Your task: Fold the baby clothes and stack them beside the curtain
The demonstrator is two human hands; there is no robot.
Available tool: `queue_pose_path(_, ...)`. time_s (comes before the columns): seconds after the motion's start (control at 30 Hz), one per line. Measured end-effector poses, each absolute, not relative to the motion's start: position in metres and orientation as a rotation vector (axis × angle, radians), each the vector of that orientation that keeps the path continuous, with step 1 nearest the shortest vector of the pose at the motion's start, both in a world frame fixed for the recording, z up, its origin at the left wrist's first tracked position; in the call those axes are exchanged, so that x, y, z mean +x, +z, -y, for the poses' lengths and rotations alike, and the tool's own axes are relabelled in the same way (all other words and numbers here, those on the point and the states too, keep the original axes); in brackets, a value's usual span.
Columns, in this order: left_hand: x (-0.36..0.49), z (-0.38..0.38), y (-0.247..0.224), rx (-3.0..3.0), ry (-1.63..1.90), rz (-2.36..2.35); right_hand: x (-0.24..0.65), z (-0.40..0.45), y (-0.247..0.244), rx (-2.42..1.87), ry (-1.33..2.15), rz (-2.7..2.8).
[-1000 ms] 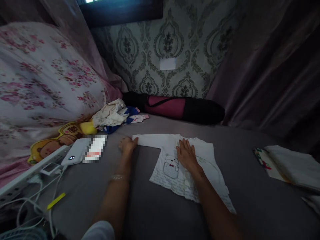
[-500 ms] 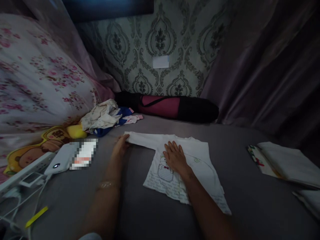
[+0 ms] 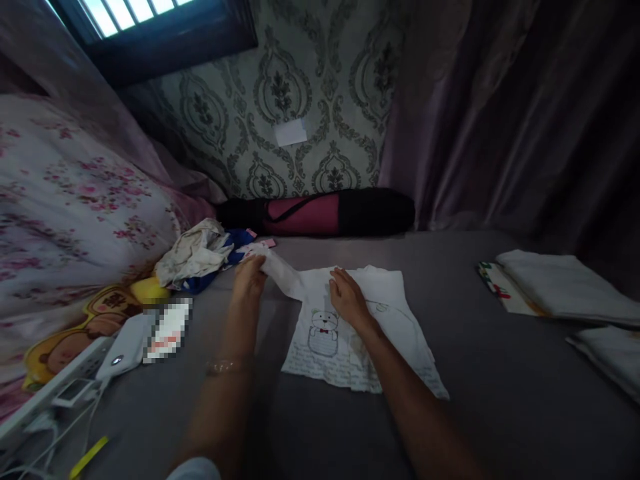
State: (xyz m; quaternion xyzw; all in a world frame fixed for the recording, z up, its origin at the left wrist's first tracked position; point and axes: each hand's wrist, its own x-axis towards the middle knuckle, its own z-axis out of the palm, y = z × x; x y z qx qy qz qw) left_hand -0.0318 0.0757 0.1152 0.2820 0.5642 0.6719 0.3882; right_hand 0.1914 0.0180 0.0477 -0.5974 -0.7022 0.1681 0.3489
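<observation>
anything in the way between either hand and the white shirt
Nothing visible. The left hand holds the raised sleeve of the white shirt, and the right hand is on its chest; the heaped clothes lie beyond, not between.

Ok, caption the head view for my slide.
Left hand holds up one sleeve of a white shirt, right hand over its front.

Your view is dim, with white glare at the barred window (image 3: 143, 10); right of the window, the curtain (image 3: 500, 147) sinks into shadow; below the window, your left forearm (image 3: 215, 413) looks blurred.
</observation>
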Motion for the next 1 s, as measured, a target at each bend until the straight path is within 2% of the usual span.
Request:
queue_pose_path(0.27, 0.077, -0.064, 0.117, 1.159, 1.442, -1.185, 0.226, -0.03, 0.066, -1.382, 1.324, 0.855)
queue_pose_path(0.4, 0.083, -0.062, 0.106, 1.311, 1.265, -1.205, 0.24, -0.031, 0.064, -1.295, 1.507, 0.601)
queue_pose_path(0.53, 0.053, -0.067, 0.081, 1.188, 1.277, -1.377, 0.244, -0.035, 0.059, -1.31, 1.518, 0.527)
queue_pose_path(0.7, 0.035, -0.07, 0.047, 1.132, 1.299, -1.557, 0.239, -0.034, 0.049, -1.363, 1.322, 0.657)
queue_pose_path(1.0, 0.044, -0.077, -0.002, 1.85, 1.178, -1.436, 0.261, -0.039, 0.037, -1.554, 0.872, 1.029)
